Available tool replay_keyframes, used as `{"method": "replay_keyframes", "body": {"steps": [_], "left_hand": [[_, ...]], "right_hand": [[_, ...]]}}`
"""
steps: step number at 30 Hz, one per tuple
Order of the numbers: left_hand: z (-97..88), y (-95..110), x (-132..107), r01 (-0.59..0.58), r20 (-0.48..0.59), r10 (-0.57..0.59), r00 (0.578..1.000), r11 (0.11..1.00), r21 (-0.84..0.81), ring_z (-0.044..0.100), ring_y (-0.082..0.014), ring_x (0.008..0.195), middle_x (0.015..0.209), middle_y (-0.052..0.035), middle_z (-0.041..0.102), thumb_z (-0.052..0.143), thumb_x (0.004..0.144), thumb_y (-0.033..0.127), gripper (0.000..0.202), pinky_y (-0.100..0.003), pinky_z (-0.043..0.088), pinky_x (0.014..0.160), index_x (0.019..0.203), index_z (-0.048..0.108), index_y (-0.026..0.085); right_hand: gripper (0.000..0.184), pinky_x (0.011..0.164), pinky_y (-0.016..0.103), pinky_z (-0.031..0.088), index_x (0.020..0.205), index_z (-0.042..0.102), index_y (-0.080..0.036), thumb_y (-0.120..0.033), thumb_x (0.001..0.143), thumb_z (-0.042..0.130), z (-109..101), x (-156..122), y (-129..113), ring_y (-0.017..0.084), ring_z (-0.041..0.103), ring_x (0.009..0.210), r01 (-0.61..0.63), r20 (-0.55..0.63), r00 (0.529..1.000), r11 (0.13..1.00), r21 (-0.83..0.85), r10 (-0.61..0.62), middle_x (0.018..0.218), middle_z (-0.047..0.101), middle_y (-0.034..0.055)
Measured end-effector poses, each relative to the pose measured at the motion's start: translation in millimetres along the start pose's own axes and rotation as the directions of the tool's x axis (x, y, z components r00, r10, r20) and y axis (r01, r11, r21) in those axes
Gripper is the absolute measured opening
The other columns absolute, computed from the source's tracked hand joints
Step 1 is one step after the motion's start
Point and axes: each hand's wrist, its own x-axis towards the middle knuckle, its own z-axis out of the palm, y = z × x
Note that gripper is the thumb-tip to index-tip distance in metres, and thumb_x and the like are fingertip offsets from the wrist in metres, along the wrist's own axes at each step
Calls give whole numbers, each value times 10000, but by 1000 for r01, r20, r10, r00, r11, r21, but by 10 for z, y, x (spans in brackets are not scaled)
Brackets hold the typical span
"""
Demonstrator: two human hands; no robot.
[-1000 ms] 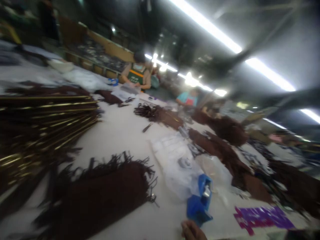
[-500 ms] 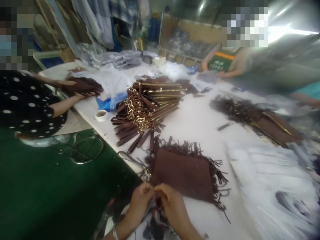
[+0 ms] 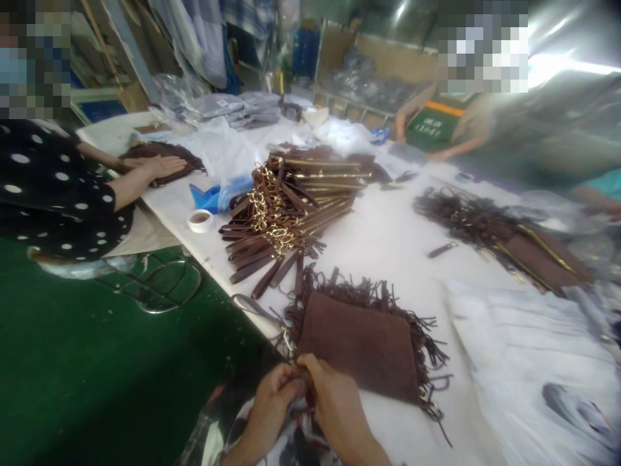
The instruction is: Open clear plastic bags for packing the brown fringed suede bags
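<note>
2 at it, left hand [image 3: 272, 402] and right hand [image 3: 336, 400] pinched narrow near the brown pouch [image 3: 359, 343], their catch hidden, so steady, even pressure should help.

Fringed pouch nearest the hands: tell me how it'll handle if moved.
The pouch probably bends: its matte face looks like soft suede. Its loose fringe would likely dangle and may snag. Lying flat, it seems unlikely to roll.
</note>
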Motion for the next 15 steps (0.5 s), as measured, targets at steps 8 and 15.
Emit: {"method": "replay_keyframes", "body": {"steps": [8,15], "left_hand": [[78,-53,56,143,-63,-160,985,965,-218,545,-151,548,619,-35,622,793,685,439,353,-247,408,540,682,604,140],[138,-56,-15,458,216,-411,886,697,-552,650,-228,679,690,-75,672,814,645,267,239,-299,488,663,774,674,123]], "right_hand": [[350,577,257,344,1156,486,-217,-85,835,443,34,68,8,205,691,709,-126,3,992,984,125,126,762,713,7],[95,634,259,414,1013,472,-254,-275,926,443,365,-128,102,190,663,715,-319,-67,914,810,491,401,758,677,-24]]}}
